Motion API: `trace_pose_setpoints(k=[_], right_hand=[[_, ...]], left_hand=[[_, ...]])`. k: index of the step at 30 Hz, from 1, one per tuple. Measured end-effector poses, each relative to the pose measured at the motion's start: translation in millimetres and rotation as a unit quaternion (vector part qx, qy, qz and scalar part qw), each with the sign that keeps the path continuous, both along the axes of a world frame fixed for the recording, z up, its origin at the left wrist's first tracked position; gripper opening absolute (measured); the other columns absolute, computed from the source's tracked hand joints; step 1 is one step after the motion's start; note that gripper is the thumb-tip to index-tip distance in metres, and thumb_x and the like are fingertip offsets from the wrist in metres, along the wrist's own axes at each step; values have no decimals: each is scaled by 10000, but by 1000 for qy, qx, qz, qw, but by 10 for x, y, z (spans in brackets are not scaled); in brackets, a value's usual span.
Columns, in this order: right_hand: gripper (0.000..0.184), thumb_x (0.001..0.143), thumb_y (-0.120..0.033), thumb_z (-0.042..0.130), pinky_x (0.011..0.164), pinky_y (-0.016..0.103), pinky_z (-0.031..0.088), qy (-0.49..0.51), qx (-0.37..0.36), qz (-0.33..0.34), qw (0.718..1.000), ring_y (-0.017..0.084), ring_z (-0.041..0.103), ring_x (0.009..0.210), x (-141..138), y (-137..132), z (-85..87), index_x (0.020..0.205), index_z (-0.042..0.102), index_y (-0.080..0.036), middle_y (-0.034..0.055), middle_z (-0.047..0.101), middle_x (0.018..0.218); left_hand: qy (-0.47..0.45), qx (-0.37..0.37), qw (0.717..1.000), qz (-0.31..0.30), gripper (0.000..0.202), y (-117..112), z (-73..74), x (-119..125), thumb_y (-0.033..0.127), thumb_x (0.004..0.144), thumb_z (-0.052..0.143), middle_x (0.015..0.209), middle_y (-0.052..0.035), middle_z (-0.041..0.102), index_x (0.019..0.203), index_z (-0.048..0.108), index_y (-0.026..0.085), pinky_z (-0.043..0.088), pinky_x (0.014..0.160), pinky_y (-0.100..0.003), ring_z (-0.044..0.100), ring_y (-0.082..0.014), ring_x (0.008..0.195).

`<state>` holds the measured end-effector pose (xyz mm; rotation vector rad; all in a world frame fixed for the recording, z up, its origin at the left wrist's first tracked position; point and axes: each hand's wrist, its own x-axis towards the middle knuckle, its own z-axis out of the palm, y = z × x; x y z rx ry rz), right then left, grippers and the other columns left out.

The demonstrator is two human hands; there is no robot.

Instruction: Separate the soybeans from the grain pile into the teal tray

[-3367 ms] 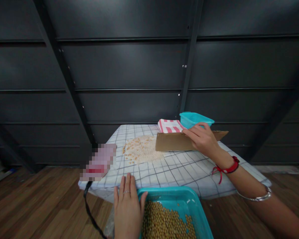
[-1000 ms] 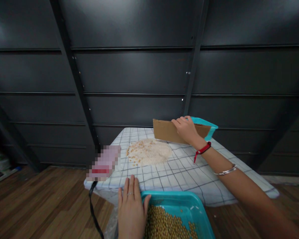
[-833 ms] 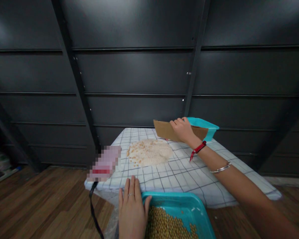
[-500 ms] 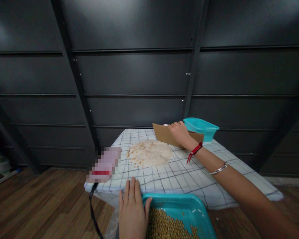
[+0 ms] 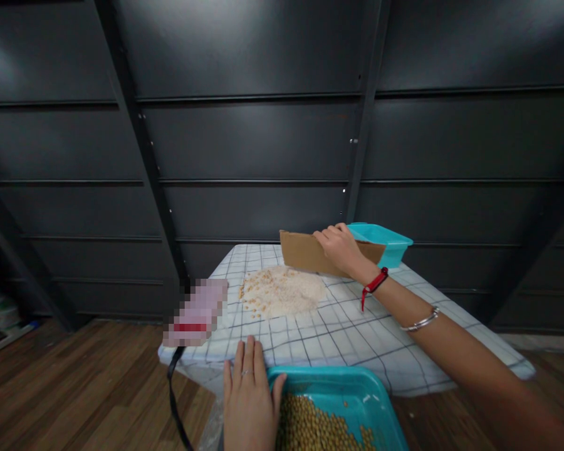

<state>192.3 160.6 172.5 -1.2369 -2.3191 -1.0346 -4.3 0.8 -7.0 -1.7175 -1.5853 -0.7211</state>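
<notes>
My right hand [image 5: 342,249] is closed over the top edge of a brown cardboard piece [image 5: 305,252], which stands on edge behind a flat pile of pale grains [image 5: 291,291]. Small yellowish beans are scattered at the left of that pile. My left hand [image 5: 250,394] lies flat, fingers stretched, with its thumb at the left rim of a teal tray [image 5: 329,374]. Inside the tray sit many yellow-brown beans [image 5: 310,425]. Just beyond the cardboard is a turquoise plastic basin [image 5: 385,241], partly hidden by it.
A white checked cloth [image 5: 348,338] covers the table. At its left edge lies a blurred pink object [image 5: 200,310] with a black strap [image 5: 173,388]. A dark panelled wall [image 5: 249,144] rises behind the table, and wooden flooring [image 5: 113,376] shows at the left.
The cardboard's left end has shifted slightly left and it faces me more squarely. My right wrist has moved a little to the right; my left hand stays in place.
</notes>
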Motion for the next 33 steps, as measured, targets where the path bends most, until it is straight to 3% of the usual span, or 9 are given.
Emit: trace_pose_setpoints(k=[9,19,26,33], right_hand=[[272,810,-57,369,695,315,236,16,-4,47,999,192,486,769,-28,190,-162,935,601,-122,91,634,821],[319,795,-14,353,728,294,244,41,6,94,995,160,482,743,126,120,-134,949,600,-145,47,636,786],[287,844,-90,327,739,323,233,52,31,84,995,184,458,749,89,163,-125,936,596,-129,81,618,775],[288,811,-50,349,714,329,229,48,25,65,996,191,464,739,25,214,-225,913,606,-128,79,622,761]], left_hand=[[-6,-3,1000,-2,449,-5,-1,-13,378,827,350,1132,-157,591,1079,544,62,403,853,-447,495,-284,1081],[40,32,999,11,469,0,34,2,371,844,290,1090,-166,612,1045,555,41,418,807,-455,521,-289,1032],[37,16,999,14,458,-2,29,5,364,840,294,1099,-154,611,1051,559,56,410,820,-450,521,-285,1037],[14,14,1000,3,450,3,7,-10,374,832,327,1108,-154,606,1062,554,61,400,841,-440,509,-279,1058]])
